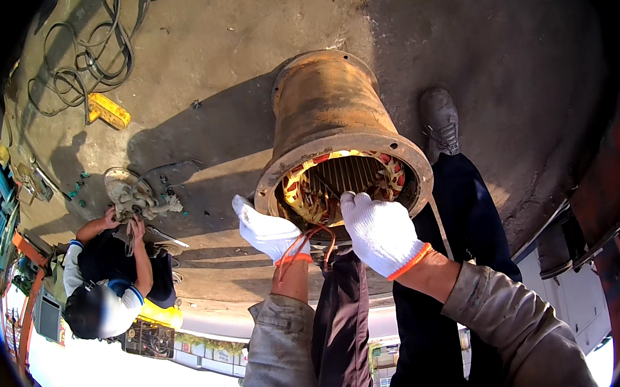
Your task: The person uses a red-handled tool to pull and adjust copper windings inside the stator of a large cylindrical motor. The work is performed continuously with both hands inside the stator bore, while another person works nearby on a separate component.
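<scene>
A rusty, flanged motor housing (328, 107) lies on its side before me, its open end toward me. Yellow and red bound copper windings (395, 175) ring the inside, with the slotted core (348, 169) behind them. My left hand (267, 228), in a white knit glove, grips the lower left of the rim; some of its fingers are hidden. Reddish lead wires (326, 230) loop out next to its wrist. My gloved right hand (382, 230) reaches into the opening's lower part, fingers bent together at the windings. What they pinch is hidden.
Black cable (96, 65) lies coiled at far left, near a yellow control box (108, 111). A co-worker (111, 284) at left handles a dirty metal part (133, 194). A shoe (440, 119) stands right of the housing. Rusty metal structures (610, 167) stand at right.
</scene>
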`<state>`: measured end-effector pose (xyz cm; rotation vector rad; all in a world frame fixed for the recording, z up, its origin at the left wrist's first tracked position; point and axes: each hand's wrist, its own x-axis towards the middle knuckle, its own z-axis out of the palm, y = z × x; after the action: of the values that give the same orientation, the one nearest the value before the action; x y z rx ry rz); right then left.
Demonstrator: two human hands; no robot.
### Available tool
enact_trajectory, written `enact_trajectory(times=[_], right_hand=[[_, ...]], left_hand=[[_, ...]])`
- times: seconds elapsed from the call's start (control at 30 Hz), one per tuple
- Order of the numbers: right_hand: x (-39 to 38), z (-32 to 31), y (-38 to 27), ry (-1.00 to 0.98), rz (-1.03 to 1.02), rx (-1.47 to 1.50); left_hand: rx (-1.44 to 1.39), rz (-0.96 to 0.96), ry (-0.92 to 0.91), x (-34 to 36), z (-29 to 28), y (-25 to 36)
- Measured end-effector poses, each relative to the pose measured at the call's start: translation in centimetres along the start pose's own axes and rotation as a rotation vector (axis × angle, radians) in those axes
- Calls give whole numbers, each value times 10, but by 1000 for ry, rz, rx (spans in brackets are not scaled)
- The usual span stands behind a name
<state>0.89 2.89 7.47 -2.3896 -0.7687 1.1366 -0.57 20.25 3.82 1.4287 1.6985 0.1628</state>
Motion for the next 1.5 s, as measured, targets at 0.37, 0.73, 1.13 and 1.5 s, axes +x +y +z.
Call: enact_trajectory(times=[0.37,0.73,1.13,1.5], right_hand=[[-36,-4,1,15,-114,-120],[-22,7,-8,104,37,154],[-27,6,-7,109,-42,-16],[-25,4,-5,158,-27,49]], left_hand=[[40,36,47,-1,1,2],[101,82,-60,30,-26,-36],[590,430,-18,40,-46,-65],[619,515,30,36,-46,-69]])
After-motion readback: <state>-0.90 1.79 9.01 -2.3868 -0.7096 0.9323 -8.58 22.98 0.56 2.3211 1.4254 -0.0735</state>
